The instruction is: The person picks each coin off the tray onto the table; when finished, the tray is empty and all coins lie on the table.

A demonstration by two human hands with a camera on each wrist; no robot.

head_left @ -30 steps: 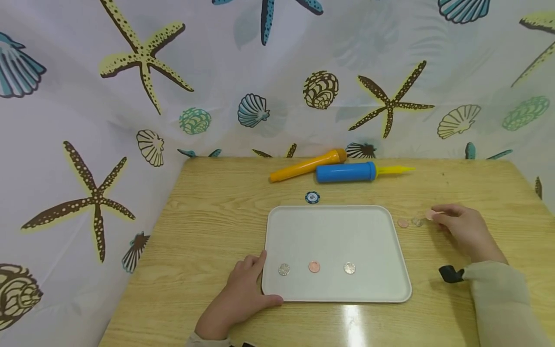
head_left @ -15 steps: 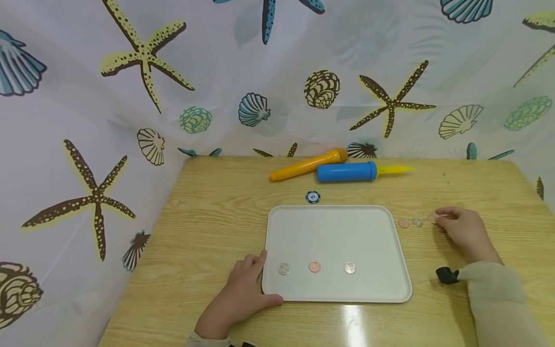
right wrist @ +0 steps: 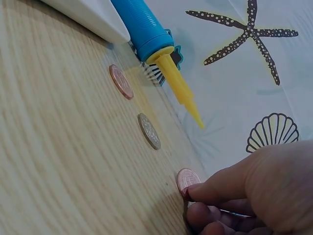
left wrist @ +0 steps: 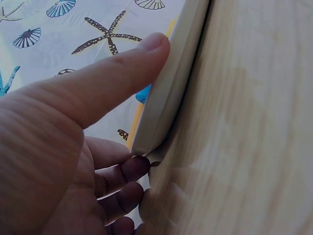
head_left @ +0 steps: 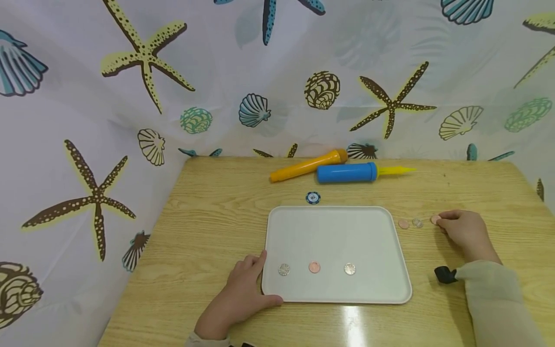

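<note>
My right hand [head_left: 468, 234] pinches the edge of a copper coin [right wrist: 187, 179] at the table's right, thumb against its face in the right wrist view. Left of it, a silver coin [head_left: 417, 222] and another copper coin [head_left: 403, 223] lie in a row on the wood. My left hand [head_left: 244, 291] holds the near left corner of a white tray [head_left: 334, 236], thumb on the front rim and a finger at the left side. Inside the tray, a silver coin [head_left: 284, 269], a copper coin [head_left: 314, 267] and a second silver coin [head_left: 350, 268] form a row.
Behind the tray sits a blue poker chip [head_left: 313, 197]. Farther back lie an orange microphone-shaped tube [head_left: 308, 165] and a blue pump [head_left: 347, 172] with a yellow nozzle. A patterned curtain [head_left: 277, 72] hangs along the back and left sides.
My right hand has shifted slightly right and toward me with the copper coin, which is now farther from the silver one. The left hand and the tray keep their places.
</note>
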